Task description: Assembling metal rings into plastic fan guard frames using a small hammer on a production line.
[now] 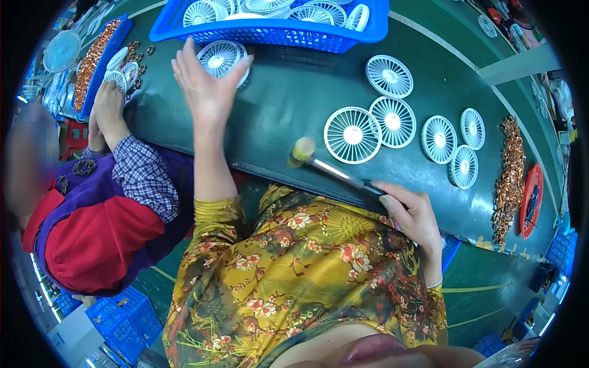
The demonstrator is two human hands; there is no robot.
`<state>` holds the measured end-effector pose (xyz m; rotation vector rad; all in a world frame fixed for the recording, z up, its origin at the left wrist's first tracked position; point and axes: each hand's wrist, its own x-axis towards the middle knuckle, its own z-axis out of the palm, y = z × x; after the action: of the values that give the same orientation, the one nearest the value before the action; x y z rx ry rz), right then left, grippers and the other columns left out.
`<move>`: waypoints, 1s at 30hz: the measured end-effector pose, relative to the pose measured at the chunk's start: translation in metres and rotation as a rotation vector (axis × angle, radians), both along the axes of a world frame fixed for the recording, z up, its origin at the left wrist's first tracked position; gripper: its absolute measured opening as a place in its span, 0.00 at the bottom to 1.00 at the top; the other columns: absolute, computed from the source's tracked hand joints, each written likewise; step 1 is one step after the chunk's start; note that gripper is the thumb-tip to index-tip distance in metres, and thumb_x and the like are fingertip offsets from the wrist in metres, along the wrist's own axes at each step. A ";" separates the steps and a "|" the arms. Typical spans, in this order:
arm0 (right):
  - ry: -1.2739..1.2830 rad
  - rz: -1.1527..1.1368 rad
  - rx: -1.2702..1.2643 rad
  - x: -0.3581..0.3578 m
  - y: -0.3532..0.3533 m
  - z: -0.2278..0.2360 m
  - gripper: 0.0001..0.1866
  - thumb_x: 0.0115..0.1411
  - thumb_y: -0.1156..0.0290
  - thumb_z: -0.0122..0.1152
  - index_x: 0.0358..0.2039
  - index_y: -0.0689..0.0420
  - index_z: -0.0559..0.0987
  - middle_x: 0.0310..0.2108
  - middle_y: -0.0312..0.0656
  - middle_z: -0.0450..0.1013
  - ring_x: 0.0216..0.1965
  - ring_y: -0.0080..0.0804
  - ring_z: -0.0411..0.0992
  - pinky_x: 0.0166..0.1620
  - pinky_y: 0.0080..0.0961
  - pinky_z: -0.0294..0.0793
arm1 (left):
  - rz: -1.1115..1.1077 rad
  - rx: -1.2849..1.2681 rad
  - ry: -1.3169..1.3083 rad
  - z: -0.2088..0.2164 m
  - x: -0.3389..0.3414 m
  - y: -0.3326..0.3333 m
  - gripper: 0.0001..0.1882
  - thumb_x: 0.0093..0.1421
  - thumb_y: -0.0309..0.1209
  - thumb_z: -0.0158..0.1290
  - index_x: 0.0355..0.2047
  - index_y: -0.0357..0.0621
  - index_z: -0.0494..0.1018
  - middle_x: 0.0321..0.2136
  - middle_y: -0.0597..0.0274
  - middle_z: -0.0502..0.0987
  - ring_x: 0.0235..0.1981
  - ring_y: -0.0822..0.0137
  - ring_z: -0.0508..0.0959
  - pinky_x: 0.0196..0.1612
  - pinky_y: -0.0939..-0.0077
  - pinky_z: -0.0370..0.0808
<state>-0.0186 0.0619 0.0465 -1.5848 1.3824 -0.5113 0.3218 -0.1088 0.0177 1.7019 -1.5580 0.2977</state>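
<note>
Toward the tabletop's [276, 126] far edge, just short of the blue basket [288, 32], overlapping white slatted discs [217, 60] are lying beyond the left hand's [207, 86] palm, between thumb and fingers that are standing wide apart, no firm grip showing. Farther from them, by the near edge, the right hand [412, 211] is clasping a mallet [340, 174], its long axis slanting leftward and away from the body.

Even, moderately bright indoor light fills the frame, with long white tube lights [45, 294] glaring at the lower left edge. The smooth dark-green bench [282, 101] carries a soft sheen. Near centre, the rounded yellowish hammer head [302, 151] looks blurred; fisheye distortion bows edges toward black corners.
</note>
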 end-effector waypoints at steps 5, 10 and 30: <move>0.111 -0.205 -0.040 -0.010 0.004 -0.012 0.13 0.63 0.67 0.58 0.45 0.59 0.79 0.28 0.47 0.77 0.22 0.27 0.74 0.29 0.25 0.72 | -0.079 0.262 0.286 -0.008 0.018 -0.006 0.47 0.41 0.46 0.70 0.55 0.29 0.64 0.50 0.41 0.70 0.52 0.47 0.70 0.55 0.58 0.67; 0.225 -0.495 -0.181 -0.025 0.003 -0.019 0.14 0.65 0.66 0.56 0.48 0.57 0.78 0.18 0.37 0.66 0.20 0.17 0.62 0.25 0.20 0.65 | -0.359 0.050 0.171 0.000 -0.034 0.042 0.41 0.39 0.37 0.71 0.53 0.34 0.66 0.48 0.45 0.71 0.48 0.48 0.72 0.52 0.60 0.69; 0.423 0.007 -0.359 0.021 -0.017 -0.003 0.17 0.60 0.69 0.59 0.51 0.51 0.75 0.30 0.49 0.77 0.27 0.48 0.76 0.30 0.37 0.75 | -0.651 0.454 0.321 -0.016 -0.075 0.075 0.53 0.38 0.36 0.71 0.63 0.40 0.54 0.56 0.41 0.66 0.59 0.42 0.65 0.64 0.54 0.60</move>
<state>0.0022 0.0449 0.0437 -2.0754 1.6629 -0.4533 0.2466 -0.0335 0.0012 1.3559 -1.9096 -0.6696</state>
